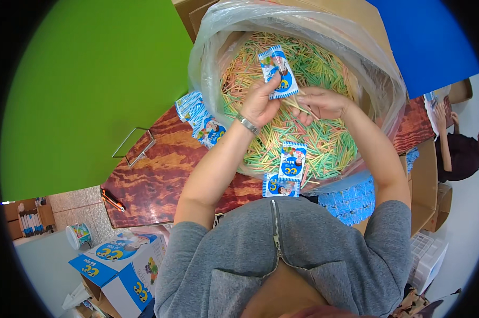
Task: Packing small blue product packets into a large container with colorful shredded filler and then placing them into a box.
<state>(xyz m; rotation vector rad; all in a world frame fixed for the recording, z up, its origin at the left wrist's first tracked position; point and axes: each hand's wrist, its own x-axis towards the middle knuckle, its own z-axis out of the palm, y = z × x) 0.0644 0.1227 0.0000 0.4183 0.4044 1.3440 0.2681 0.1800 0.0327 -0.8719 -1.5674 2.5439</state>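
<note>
My left hand [262, 102] is closed on a small blue-and-white packet [285, 85], thumb on its front, over a large heap of thin pastel sticks [324, 140]. Just at the packet's lower end, my right hand [327, 103] pinches a few sticks [296, 104] between its fingers. The heap, in pink, yellow and green, fills a cardboard box lined with a clear plastic bag [207, 58]. At the near rim lies another packet [292, 159], partly over a second one [280, 186]. Left of the bag is an overlapping pile of similar packets [200, 117].
On the reddish wood-patterned table [160, 180] are a bent wire stand [139, 146] and an orange-black cutter [113, 200]. A printed carton [120, 265] stands lower left. Blue woven material [351, 204] lies under my right arm. Another person [459, 151] is at the right edge.
</note>
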